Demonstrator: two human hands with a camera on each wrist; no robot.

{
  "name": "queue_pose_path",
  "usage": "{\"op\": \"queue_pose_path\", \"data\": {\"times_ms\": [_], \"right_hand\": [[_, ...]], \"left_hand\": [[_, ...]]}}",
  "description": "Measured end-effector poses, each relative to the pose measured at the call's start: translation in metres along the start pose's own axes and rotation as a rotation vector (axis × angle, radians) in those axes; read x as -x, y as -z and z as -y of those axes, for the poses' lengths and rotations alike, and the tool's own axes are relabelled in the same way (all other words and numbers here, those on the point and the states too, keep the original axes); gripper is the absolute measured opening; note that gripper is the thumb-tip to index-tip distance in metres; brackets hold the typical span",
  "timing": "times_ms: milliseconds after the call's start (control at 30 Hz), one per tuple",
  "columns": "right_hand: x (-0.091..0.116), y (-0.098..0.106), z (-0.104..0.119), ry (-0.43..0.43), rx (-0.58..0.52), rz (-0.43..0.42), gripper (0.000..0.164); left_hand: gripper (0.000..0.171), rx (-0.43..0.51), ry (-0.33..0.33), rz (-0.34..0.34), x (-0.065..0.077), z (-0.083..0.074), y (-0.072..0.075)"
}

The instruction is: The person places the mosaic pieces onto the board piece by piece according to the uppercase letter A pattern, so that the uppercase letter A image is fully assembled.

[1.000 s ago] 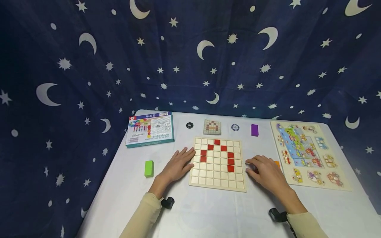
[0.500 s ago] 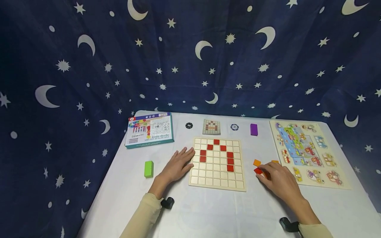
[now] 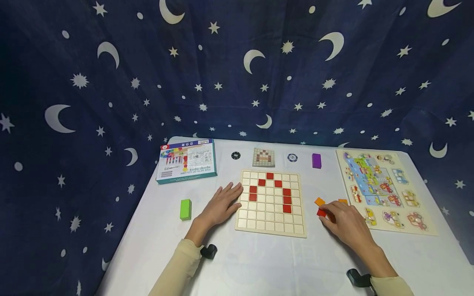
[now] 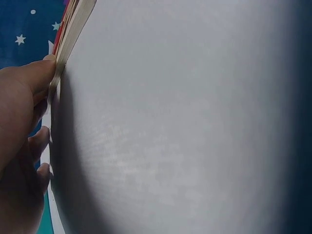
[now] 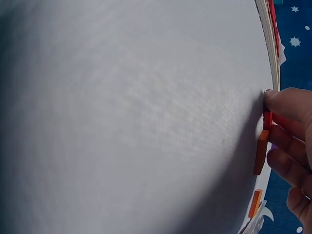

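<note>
A pale wooden grid board point(image 3: 261, 224) lies in the middle of the table, with several red tiles set in its squares like an arch. My left hand point(image 3: 217, 207) rests flat beside it, fingertips and thumb touching its left edge. To the board's right, my right hand point(image 3: 346, 225) pinches a red tile point(image 3: 321, 213) between thumb and fingers, low at the tabletop. The right wrist view shows this red tile point(image 5: 267, 120) by the thumb tip, with an orange piece point(image 5: 261, 152) next to it. An orange tile point(image 3: 319, 201) touches the red one in the head view.
Behind the board lie a small pattern card point(image 3: 263, 158), a black chip point(image 3: 235, 155) and a blue-white chip point(image 3: 292, 158). A purple block point(image 3: 316, 161) and a picture puzzle board point(image 3: 392, 197) are right; a green block point(image 3: 185, 209) and a flat box point(image 3: 187, 161) are left.
My right hand has moved right, from beside the board's edge to the loose tiles, and now grips a red one. My left hand has stayed at the board.
</note>
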State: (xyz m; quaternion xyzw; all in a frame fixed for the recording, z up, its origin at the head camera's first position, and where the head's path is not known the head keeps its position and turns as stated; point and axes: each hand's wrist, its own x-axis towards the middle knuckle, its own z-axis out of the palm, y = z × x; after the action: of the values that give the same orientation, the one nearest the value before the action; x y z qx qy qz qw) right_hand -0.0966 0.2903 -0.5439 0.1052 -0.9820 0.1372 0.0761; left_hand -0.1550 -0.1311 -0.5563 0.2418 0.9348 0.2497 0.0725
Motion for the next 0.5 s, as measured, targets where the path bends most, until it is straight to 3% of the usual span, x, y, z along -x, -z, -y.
{"op": "queue_pose_path", "data": {"times_ms": [500], "right_hand": [[-0.0086,-0.0035,0.0099,0.099,-0.054,-0.116,0.030]], "left_hand": [[0.062,-0.001,0.005,0.012,0.0001,-0.0013,0.0019]]}}
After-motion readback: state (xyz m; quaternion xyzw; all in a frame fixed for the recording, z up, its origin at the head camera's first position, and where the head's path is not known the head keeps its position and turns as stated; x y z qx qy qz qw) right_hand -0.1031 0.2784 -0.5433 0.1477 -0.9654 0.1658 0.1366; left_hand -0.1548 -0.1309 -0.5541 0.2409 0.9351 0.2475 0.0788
